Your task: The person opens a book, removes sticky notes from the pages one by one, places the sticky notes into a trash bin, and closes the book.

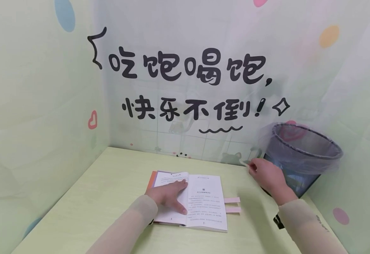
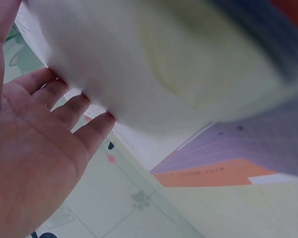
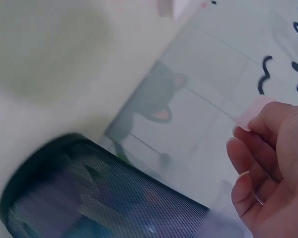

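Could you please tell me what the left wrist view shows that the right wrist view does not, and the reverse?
Only the left wrist view shows the left hand touching the book, which is partly orange and purple. Only the right wrist view shows the right hand pinching a pink slip, and the mesh bin. Both show parts of the table and printed backdrop.
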Motion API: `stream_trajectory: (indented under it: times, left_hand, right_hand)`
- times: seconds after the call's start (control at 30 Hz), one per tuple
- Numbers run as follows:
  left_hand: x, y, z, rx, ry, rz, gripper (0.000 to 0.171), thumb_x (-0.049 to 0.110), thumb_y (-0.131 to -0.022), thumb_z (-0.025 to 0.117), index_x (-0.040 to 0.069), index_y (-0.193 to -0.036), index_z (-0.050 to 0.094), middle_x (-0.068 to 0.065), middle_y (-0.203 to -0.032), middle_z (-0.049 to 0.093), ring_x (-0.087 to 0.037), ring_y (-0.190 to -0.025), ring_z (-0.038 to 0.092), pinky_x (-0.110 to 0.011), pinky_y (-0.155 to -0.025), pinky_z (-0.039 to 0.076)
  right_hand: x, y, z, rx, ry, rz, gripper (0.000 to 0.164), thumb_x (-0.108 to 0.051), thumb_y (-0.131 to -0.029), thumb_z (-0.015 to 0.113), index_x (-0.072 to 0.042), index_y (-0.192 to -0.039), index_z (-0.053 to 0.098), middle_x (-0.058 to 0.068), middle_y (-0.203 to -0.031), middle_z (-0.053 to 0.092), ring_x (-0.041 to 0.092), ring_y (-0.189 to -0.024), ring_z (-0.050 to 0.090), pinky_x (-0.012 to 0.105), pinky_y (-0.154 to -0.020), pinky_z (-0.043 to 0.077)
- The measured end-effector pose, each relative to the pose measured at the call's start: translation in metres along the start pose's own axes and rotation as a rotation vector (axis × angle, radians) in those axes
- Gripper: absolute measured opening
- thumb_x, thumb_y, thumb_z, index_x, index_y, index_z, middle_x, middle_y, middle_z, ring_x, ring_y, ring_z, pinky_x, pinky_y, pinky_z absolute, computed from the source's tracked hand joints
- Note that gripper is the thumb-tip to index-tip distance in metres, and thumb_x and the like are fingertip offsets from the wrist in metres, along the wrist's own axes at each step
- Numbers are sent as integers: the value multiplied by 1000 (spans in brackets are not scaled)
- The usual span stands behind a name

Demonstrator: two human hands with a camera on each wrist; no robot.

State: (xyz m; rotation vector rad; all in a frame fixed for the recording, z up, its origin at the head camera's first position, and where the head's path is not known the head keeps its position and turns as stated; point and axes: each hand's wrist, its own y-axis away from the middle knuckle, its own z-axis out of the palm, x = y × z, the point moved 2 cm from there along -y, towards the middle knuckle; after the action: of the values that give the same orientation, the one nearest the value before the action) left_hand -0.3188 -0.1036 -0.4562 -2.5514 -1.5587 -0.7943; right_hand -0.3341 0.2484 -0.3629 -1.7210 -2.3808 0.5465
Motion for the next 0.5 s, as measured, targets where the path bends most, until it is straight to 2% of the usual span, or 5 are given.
stream_trajectory:
  times: [0.1,0.3,0.5]
  left_hand:
    - [0,0,0,-2,2,-2,108,51,-70,86,16,-155,30,0,-159,20,-23,-141,17,-45,-117,20]
    - [-2,-1,1,0,-4,5,107,51,-70,86,15,-155,31,0,-159,20,-23,-141,17,-45,-116,21]
    - [-2,-2,2,3,-1,11,108,51,-70,87,15,-155,31,0,-159,20,-23,-141,18,-45,-116,21]
  right_hand:
    - [2,-7,-24,31,2,29,8,-15,-93,66,-11,-99,70,3,-88,66,19,-73,60,46,-59,53]
    - [11,-15,-69,133,-17,69,12,-14,-95,63,-7,-104,68,9,-92,66,23,-74,60,49,-59,51]
    - [24,-12,-97,213,7,96,15,-13,-95,61,-6,-107,68,13,-97,64,27,-78,58,53,-62,50]
